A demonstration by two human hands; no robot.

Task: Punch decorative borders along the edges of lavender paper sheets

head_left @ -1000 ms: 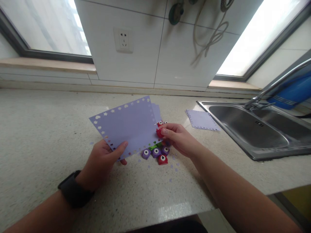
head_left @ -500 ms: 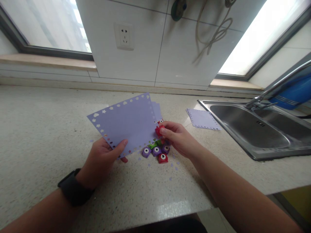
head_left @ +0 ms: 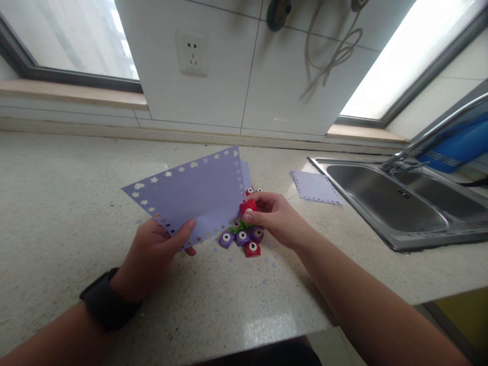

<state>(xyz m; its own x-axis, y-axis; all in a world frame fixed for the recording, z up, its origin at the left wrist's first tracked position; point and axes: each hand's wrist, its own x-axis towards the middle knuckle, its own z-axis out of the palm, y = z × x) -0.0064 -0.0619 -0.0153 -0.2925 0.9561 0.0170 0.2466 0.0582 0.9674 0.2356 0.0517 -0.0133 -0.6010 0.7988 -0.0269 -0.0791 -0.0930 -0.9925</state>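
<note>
A purple sheet of paper [head_left: 190, 195] is tilted above the counter, with star, heart and flower holes punched along its edges. My left hand [head_left: 162, 249] pinches its lower left edge, thumb on top. Between the thumb and fingers of my right hand [head_left: 276, 216] is a red craft punch [head_left: 248, 207], at the sheet's right edge; whether the paper sits in its slot, I cannot tell. Below lie more craft punches: a red one [head_left: 252, 249], several purple ones [head_left: 242, 237] and a green one [head_left: 237, 227] partly covered by the sheet.
Two or more punched purple sheets [head_left: 316, 186] lie stacked beside the steel sink [head_left: 385, 203]. Another purple paper [head_left: 246, 174] shows behind the held sheet. Tiny paper cut-outs [head_left: 274, 264] are scattered on the speckled counter [head_left: 198, 310]. A tiled wall with a socket [head_left: 192, 53] stands behind.
The sheet has turned slightly, its left corner shifting left and down. The red punch in my right hand has tilted and sits a little lower. Both hands keep their holds.
</note>
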